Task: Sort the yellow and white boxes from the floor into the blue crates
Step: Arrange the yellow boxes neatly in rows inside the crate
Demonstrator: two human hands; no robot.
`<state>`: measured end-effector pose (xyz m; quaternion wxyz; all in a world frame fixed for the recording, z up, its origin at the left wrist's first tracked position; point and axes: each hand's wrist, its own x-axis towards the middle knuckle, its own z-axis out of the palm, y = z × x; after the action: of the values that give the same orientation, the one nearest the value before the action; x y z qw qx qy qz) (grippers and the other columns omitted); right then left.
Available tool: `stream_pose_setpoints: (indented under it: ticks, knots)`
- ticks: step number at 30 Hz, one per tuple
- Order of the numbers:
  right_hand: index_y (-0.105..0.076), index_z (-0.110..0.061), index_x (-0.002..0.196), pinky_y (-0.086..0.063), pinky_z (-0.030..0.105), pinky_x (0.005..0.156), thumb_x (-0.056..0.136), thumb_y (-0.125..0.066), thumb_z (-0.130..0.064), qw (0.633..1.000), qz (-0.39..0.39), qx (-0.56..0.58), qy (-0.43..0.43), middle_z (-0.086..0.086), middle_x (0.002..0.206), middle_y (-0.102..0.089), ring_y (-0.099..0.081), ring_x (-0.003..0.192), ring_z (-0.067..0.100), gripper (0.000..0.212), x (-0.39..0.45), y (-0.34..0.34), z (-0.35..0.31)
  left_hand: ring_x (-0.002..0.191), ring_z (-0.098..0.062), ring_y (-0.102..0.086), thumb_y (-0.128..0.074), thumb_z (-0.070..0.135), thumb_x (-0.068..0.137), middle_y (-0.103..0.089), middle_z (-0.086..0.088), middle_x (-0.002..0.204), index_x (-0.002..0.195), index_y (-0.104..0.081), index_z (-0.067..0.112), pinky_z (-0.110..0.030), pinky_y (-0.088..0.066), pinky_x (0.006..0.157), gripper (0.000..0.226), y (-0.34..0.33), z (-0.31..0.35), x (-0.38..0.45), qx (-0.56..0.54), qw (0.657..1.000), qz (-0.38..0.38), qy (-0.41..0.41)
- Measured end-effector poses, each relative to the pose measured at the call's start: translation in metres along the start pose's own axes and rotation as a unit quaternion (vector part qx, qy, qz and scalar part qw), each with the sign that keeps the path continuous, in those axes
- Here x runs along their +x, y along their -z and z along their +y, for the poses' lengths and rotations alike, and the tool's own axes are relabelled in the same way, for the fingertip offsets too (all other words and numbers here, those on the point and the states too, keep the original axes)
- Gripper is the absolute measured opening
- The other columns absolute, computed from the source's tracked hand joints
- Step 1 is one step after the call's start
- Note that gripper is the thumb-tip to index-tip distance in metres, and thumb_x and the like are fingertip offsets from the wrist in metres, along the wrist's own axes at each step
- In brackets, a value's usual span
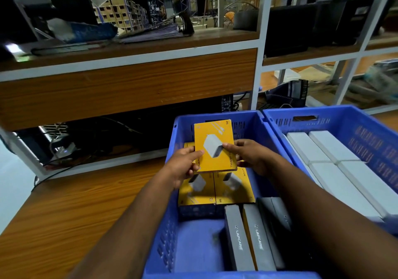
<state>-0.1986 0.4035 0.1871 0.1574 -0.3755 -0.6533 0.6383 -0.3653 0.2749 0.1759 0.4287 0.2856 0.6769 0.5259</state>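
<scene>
From the head view, both hands hold one yellow box over the left crate, which stands on the wooden desk at its far right edge. The left hand pinches the box's near left corner, thumb on top and fingers curled under; the right hand pinches the right edge the same way. To place it well, I judge the box should be lowered flat and square onto the yellow boxes already lying face up in the crate's middle, edges lined with theirs, fingers slipping out only once it rests. The box is flat, stiff card with a matte yellow face and a printed white charger. Nearer, grey boxes stand on edge at the crate's near right. The right crate, touching the left one, holds plain white boxes, long and smooth, packed side by side. Both crates are moulded blue plastic with slotted walls.
</scene>
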Motion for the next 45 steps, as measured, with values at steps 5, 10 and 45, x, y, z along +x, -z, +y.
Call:
stream_pose_setpoints:
  ticks: [5, 10, 45]
  knots:
    - [-0.059, -0.009, 0.11, -0.049, 0.02, 0.05, 0.095, -0.061, -0.035, 0.998, 0.006, 0.059, -0.011, 0.002, 0.08, -0.064, -0.061, 0.057, 0.008, 0.03, -0.001, -0.002, -0.004, 0.08, -0.016, -0.062, -0.073, 0.032, 0.091, -0.065, -0.002, 0.115, 0.142, -0.048, 0.02, -0.022, -0.038, 0.053, 0.058, -0.003, 0.0, -0.004, 0.02, 1.0, 0.007, -0.023]
    - [-0.06, -0.009, 0.11, -0.058, 0.03, 0.063, 0.09, -0.07, -0.016, 0.987, -0.007, 0.157, -0.019, 0.006, 0.097, -0.073, -0.071, 0.087, 0.017, 0.023, 0.0, 0.0, -0.008, 0.114, -0.022, -0.059, -0.075, 0.034, 0.088, -0.068, -0.003, 0.118, 0.116, -0.064, 0.018, -0.036, -0.048, 0.093, 0.034, -0.003, 0.002, -0.006, -0.018, 0.999, 0.011, -0.03]
    - [-0.045, -0.015, 0.125, -0.061, 0.051, 0.077, 0.08, -0.079, -0.005, 0.971, 0.209, 0.074, -0.092, 0.02, 0.124, -0.056, -0.067, 0.098, 0.036, 0.057, 0.056, -0.033, 0.045, 0.11, -0.014, -0.059, -0.062, 0.014, 0.098, -0.062, 0.007, 0.113, 0.119, -0.061, 0.019, -0.032, -0.051, 0.089, 0.021, 0.013, 0.004, 0.002, 0.051, 0.93, 0.282, -0.23]
